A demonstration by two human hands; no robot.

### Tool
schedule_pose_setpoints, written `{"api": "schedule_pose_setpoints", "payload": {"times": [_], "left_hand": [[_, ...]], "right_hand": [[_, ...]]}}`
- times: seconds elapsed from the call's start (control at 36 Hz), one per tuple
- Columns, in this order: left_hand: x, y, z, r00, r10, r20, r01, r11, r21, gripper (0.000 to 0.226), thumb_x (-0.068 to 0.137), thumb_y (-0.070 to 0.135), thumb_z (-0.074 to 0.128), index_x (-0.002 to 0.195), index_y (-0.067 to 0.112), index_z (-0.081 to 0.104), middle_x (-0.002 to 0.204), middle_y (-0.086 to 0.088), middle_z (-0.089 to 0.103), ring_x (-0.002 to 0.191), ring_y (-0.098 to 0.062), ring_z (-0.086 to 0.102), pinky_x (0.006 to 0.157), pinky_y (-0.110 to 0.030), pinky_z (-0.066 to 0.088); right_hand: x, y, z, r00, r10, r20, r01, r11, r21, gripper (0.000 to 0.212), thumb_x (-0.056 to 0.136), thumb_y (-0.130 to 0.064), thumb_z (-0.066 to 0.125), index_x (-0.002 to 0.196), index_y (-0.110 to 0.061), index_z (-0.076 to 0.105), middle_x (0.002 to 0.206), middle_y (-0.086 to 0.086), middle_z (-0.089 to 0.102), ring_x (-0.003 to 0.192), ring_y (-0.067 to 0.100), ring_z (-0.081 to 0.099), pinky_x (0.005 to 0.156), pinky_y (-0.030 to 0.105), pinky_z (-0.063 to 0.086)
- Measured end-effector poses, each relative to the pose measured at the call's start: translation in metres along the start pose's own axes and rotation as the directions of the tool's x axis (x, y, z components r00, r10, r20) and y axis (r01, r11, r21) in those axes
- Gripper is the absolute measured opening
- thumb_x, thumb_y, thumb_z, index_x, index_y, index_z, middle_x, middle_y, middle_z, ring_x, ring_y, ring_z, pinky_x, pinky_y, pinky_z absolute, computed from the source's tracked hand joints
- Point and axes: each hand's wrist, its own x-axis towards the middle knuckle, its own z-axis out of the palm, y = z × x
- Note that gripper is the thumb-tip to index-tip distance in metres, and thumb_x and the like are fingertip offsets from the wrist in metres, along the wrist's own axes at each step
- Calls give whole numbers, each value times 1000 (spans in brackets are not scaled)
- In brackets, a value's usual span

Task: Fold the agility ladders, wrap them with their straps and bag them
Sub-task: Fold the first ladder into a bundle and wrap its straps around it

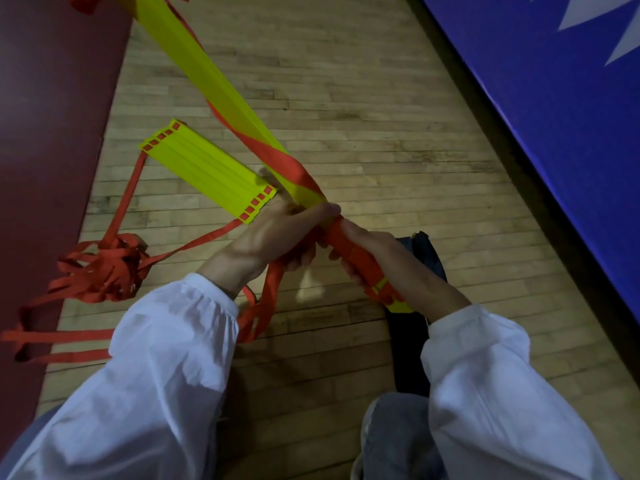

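A long bundle of yellow ladder rungs [221, 81] slants from the top left down to my hands, with a red strap [277, 157] wound around it. My right hand [367, 251] grips the bundle's wrapped near end. My left hand [277, 237] holds the bundle just above it, fingers curled around the strap. A second stack of yellow rungs [204, 171] lies flat on the wooden floor to the left. Its red straps trail into a loose tangle [104, 268]. A dark bag [415, 323] lies on the floor under my right forearm.
A dark red mat [45, 133] covers the floor on the left. A blue padded wall panel [554, 116] runs along the right. My knees in grey trousers [391, 441] are at the bottom. Loose red strap ends [59, 341] lie across the mat's edge.
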Motion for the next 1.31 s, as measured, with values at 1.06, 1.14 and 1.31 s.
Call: {"api": "schedule_pose_setpoints", "payload": {"times": [1.06,1.14,1.31], "left_hand": [[2,-4,-8,991,-50,124,73,980,-187,30,97,16,52,72,6,65,54,-11,59,31,-16,45,32,-18,35],[0,-5,-8,987,-9,161,42,978,-205,30,95,13,53,69,4,66,56,-14,61,31,-17,45,31,-18,35],[-1,-4,-3,946,56,320,28,967,-252,37,89,16,55,56,11,69,55,-12,61,32,-17,46,33,-18,36]], "right_hand": [[4,-1,-2,993,5,-114,-29,977,-210,28,83,-46,68,100,-29,55,99,-8,61,86,5,59,66,20,43],[-1,-5,-10,999,26,-31,-33,972,-234,23,78,-42,73,94,-30,60,91,-9,67,81,5,65,66,18,49],[-13,-10,-19,948,88,306,-92,996,-1,20,79,-26,67,95,-16,67,83,3,72,70,16,69,63,26,55]]}}
